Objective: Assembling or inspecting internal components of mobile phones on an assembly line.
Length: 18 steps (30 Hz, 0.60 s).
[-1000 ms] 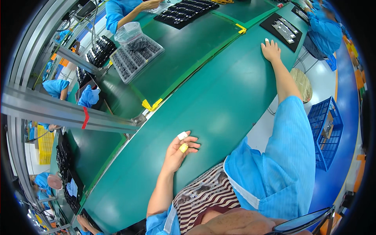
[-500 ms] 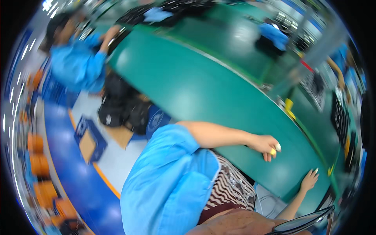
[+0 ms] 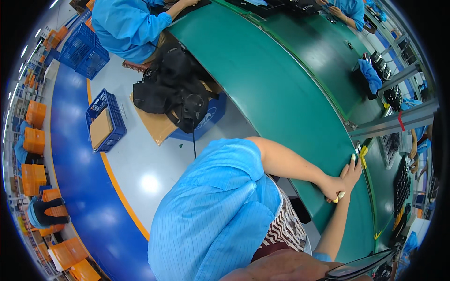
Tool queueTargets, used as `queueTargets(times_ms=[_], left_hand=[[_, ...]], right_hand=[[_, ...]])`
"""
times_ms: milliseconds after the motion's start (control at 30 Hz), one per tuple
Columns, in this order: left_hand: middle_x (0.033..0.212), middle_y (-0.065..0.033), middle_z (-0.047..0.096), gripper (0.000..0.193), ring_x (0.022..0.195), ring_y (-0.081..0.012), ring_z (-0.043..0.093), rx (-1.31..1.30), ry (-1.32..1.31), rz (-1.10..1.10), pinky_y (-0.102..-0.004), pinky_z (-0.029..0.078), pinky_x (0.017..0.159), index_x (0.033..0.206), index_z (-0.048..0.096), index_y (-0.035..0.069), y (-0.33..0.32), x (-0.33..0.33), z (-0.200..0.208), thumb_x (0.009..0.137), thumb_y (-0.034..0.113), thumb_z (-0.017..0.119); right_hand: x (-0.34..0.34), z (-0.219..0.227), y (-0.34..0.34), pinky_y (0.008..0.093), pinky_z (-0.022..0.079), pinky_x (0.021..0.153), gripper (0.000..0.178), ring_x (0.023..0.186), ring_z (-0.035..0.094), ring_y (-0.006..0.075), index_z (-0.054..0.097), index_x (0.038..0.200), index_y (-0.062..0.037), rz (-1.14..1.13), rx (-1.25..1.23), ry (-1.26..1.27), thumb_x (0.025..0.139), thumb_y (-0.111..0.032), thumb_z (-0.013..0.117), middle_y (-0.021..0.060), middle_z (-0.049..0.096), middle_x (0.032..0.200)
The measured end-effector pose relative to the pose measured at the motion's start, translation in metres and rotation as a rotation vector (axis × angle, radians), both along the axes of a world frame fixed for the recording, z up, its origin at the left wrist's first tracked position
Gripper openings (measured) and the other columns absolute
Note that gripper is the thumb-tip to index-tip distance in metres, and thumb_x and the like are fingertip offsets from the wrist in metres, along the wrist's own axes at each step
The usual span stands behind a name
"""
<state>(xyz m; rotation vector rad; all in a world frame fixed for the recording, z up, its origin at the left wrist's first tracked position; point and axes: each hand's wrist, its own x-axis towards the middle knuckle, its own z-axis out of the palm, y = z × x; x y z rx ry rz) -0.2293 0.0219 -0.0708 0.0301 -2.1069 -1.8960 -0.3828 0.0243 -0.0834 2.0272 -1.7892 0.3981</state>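
Observation:
My left hand is closed, its fingers curled, with pale and yellow finger cots on the tips. It rests against the wrist of my right hand; whether anything is held inside the curl is hidden. Fingers stretched out, my right hand lies over the green table near its raised edge strip, with a pale cot on one fingertip. Just beyond those fingertips is a yellow strip tied or stuck by the metal post. Neither hand visibly holds a part.
A metal post with red tape rises past the table edge. Black parts and a blue cloth lie on the far bench. To the left are a blue crate holding cardboard, black bags, and a co-worker in a blue smock.
My hands, apart before, have come together. The right hand moved up and away from me along the table, the left slightly right and nearer. The view has turned as well.

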Motion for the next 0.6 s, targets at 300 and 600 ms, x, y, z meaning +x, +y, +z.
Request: queueTargets(times_ms=[300,600], left_hand=[[0.059,-0.0138,0.062,0.012,0.048,-0.019,0.062,-0.039,0.0,0.118,-0.0302,0.05,0.043,0.076,0.057,-0.007,-0.009,0.014,0.018,0.07,0.003,0.055],[0.06,-0.0145,0.062,0.011,0.05,-0.0191,0.062,0.038,-0.001,0.135,-0.0301,0.051,0.044,0.076,0.056,-0.007,-0.008,0.009,0.011,0.07,0.002,0.055]], right_hand=[[-0.003,-0.003,-0.013,0.0454,0.04,0.086,0.04,0.107,0.046,0.0337,0.054,0.12,-0.0107,-0.291,0.004,-0.092,0.085,-0.03,0.054,0.0114,0.048,0.121],[-0.014,-0.01,-0.014,0.0436,0.042,0.084,0.039,0.103,0.048,0.033,0.057,0.118,-0.0116,-0.274,-0.028,-0.117,0.084,-0.029,0.056,0.0106,0.051,0.117]])
